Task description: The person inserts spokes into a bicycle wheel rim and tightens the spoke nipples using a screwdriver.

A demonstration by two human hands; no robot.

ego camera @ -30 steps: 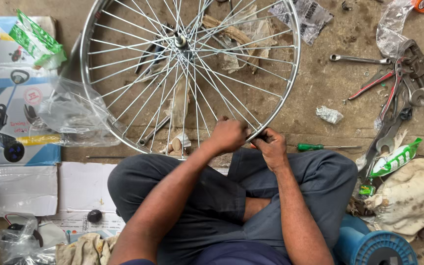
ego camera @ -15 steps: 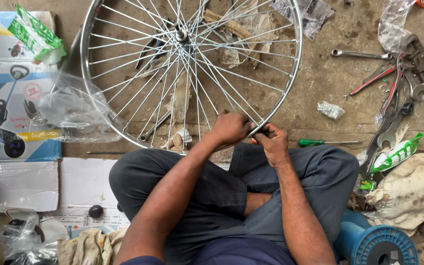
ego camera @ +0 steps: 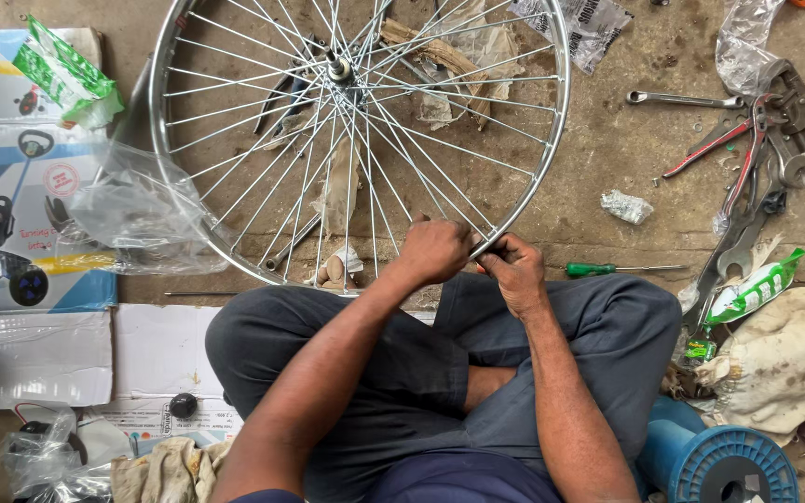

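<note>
We're pinching the wheel rim (ego camera: pixel 552 177) at its 5 o'clock: left hand (ego camera: pixel 435 250) closed over spokes, right hand (ego camera: pixel 517 270) gripping the rim edge, wheel lying flat on the floor.

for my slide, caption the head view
Both hands, left hand and right hand, grip the spoked wheel rim.

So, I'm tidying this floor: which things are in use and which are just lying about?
In use: spoked wheel, left hand, right hand.
Lying about: green-handled screwdriver, spanner, red-handled pliers, blue spool, cardboard box.
</note>
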